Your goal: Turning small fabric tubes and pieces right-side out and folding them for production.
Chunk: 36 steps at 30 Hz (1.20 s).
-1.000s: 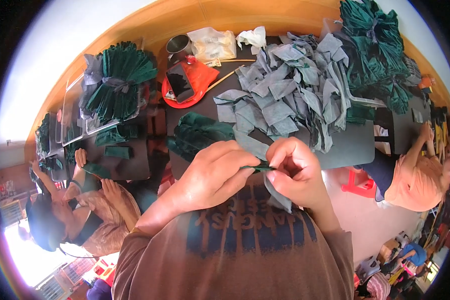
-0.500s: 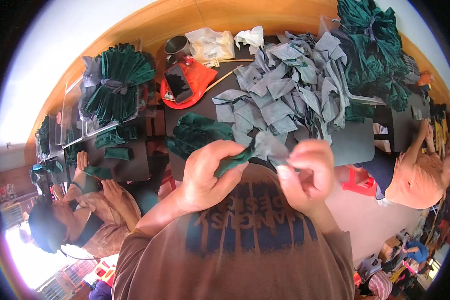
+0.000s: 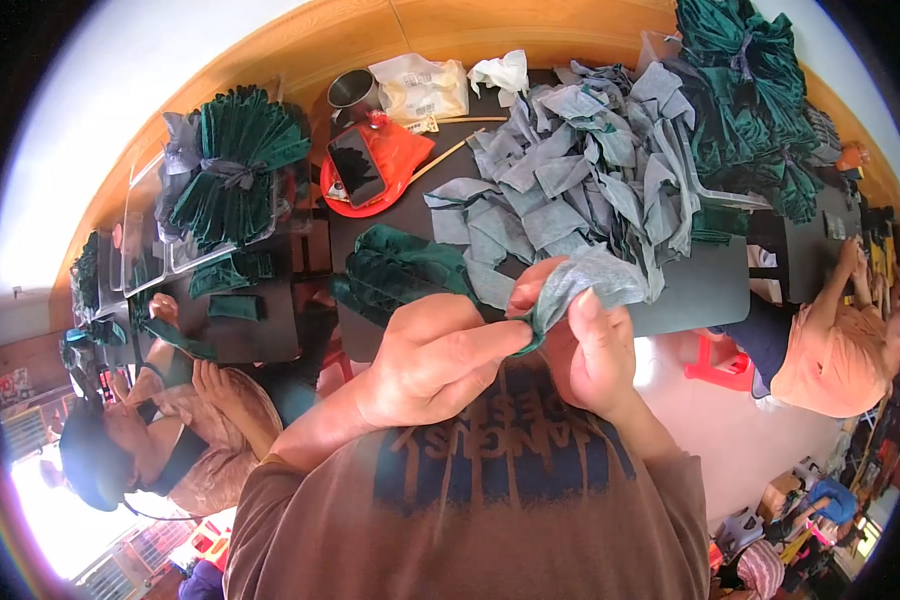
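Note:
Between my hands, in front of my chest, is a small velvet fabric piece (image 3: 595, 277), its grey backing facing up and a dark green edge showing low down. With fingertips pressed together, my left hand (image 3: 435, 350) pinches that green edge. My right hand (image 3: 602, 355) holds the piece from the other side, thumb against the grey cloth and some fingers behind it. Just beyond my left hand lies a small heap of dark green velvet pieces (image 3: 400, 262). A big heap of grey-backed fabric pieces (image 3: 560, 170) spreads past my right hand.
On the black table (image 3: 360, 335) are a phone (image 3: 357, 165) on a red plastic bag (image 3: 400, 157), a metal cup (image 3: 352, 92) and a bag of pale items (image 3: 420, 85). Tied green bundles (image 3: 232, 165) stand left. Co-workers sit left (image 3: 195, 440) and right (image 3: 835, 350).
The fabric piece has turned so more of its grey side shows and has shifted toward my right hand. My left hand has moved right and now pinches its green edge.

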### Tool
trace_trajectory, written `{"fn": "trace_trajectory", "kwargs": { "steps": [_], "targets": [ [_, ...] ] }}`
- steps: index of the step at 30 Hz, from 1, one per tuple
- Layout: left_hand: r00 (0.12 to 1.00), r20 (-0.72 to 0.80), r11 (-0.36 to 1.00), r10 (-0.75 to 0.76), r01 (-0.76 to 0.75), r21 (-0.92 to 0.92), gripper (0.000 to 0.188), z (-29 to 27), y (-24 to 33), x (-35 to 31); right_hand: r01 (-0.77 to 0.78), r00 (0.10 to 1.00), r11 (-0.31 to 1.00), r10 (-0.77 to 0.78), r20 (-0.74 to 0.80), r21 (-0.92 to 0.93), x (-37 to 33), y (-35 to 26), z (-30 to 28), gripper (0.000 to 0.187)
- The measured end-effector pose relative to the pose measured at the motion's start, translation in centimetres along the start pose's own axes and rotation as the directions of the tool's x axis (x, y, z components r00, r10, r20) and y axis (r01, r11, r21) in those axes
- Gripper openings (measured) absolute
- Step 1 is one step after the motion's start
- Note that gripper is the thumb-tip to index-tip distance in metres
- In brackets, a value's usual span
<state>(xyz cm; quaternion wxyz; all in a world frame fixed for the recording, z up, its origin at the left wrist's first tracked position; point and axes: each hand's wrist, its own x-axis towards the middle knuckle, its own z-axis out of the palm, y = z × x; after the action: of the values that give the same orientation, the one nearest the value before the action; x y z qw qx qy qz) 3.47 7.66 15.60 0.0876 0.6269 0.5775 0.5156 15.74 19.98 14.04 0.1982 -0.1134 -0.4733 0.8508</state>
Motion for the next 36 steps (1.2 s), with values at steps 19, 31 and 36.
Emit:
{"fn": "trace_trajectory", "kwargs": {
  "steps": [19,31,36],
  "targets": [
    [0.968,0.129,0.962,-0.217,0.189,0.198,0.076,0.6,0.1,0.2,-0.125,0.988,0.991,0.129,-0.088,0.046,0.2,0.2,0.8,0.026],
    [0.849,0.251,0.817,-0.464,0.301,0.492,0.081,-0.4,1.1,1.1,0.322,0.918,0.561,-0.382,0.106,-0.763,1.0,-0.2,-0.2,0.012],
    [0.809,0.416,0.536,-0.416,0.587,-0.606,0.095,0.6,-1.3,-1.5,0.331,0.940,0.606,-0.280,0.195,-0.723,0.5,-0.7,0.1,0.012]
  ]
}}
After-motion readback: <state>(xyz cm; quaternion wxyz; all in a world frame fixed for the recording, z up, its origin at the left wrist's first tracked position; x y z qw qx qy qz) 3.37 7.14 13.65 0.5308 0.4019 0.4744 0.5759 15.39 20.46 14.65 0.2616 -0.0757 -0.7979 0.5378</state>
